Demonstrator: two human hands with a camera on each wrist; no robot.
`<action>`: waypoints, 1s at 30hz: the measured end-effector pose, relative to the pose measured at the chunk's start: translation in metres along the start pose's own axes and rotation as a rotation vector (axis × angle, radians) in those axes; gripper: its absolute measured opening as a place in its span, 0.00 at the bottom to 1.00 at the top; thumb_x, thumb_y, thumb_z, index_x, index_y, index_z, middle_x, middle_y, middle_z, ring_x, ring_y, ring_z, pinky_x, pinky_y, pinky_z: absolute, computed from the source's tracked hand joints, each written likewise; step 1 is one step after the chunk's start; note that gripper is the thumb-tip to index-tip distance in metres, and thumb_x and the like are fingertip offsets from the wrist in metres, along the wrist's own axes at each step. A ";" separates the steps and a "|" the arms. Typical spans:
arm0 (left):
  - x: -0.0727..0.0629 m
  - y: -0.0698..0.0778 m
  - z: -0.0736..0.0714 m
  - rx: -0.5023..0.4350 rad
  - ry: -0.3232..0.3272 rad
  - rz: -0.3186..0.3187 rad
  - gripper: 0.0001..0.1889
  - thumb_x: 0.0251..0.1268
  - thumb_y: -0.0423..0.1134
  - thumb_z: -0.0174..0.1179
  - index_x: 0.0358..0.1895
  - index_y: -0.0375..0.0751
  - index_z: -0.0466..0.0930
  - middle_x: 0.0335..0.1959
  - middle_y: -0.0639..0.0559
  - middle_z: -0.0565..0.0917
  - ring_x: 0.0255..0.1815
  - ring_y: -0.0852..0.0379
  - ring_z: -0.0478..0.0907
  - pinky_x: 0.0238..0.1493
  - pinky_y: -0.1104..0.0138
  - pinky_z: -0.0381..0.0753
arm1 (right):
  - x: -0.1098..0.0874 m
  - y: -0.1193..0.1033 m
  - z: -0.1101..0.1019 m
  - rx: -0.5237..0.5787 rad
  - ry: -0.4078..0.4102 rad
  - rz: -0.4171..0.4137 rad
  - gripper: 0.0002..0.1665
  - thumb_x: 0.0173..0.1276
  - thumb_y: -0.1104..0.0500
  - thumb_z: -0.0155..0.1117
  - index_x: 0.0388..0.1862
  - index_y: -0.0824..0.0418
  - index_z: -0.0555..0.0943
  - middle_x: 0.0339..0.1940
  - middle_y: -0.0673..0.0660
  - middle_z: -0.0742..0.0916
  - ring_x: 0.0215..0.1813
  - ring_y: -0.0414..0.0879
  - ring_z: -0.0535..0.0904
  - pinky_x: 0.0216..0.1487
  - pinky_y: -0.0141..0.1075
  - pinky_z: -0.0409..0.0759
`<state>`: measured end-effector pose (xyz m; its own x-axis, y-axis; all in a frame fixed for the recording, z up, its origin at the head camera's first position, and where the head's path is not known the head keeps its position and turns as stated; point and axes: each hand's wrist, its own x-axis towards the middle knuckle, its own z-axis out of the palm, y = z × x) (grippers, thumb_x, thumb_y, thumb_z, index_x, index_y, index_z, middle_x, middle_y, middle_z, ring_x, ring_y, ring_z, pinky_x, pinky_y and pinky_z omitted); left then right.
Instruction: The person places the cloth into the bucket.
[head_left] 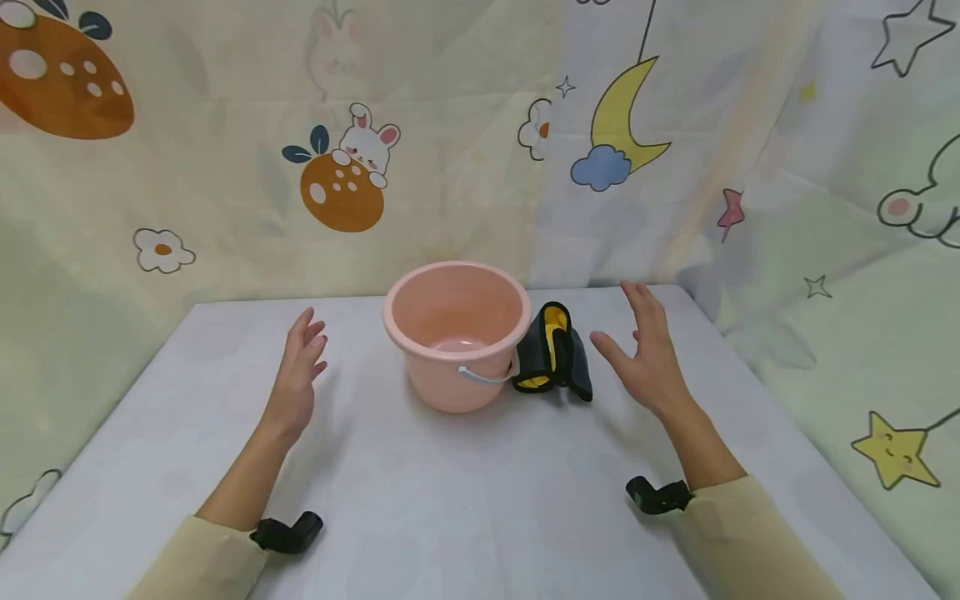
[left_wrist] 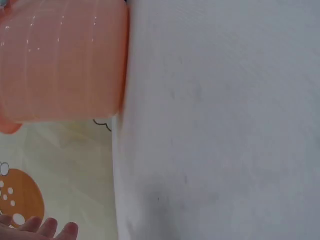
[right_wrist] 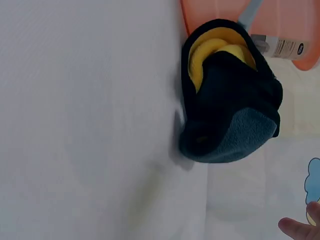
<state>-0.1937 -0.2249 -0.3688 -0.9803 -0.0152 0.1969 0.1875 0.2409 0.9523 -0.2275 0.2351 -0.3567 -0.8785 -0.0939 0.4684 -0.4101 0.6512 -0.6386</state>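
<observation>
From my end, I judge this a ready stage before contact: left hand (head_left: 296, 379) and right hand (head_left: 647, 362) hover empty, fingers loosely extended. The pink bucket (head_left: 442, 379) stands between them, the folded dark cloth (head_left: 536, 350) nearer the right; grasping either calls for reaching inward.

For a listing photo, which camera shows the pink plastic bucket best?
The head view: the pink plastic bucket appears whole, rim to base. The left wrist view shows its side, cropped; right wrist, a cropped part bearing a label.
</observation>
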 end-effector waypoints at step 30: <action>0.025 0.013 0.064 -0.478 0.021 -0.059 0.35 0.73 0.46 0.40 0.83 0.49 0.50 0.76 0.46 0.62 0.80 0.47 0.56 0.80 0.46 0.53 | 0.008 -0.004 0.032 0.108 -0.014 0.086 0.47 0.76 0.47 0.62 0.86 0.49 0.52 0.85 0.62 0.56 0.82 0.64 0.55 0.73 0.68 0.63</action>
<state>-0.2199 -0.1598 -0.3662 -0.9895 -0.0360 0.1397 0.1442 -0.2344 0.9614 -0.2404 0.2074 -0.3697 -0.9145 -0.0519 0.4013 -0.3564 0.5728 -0.7381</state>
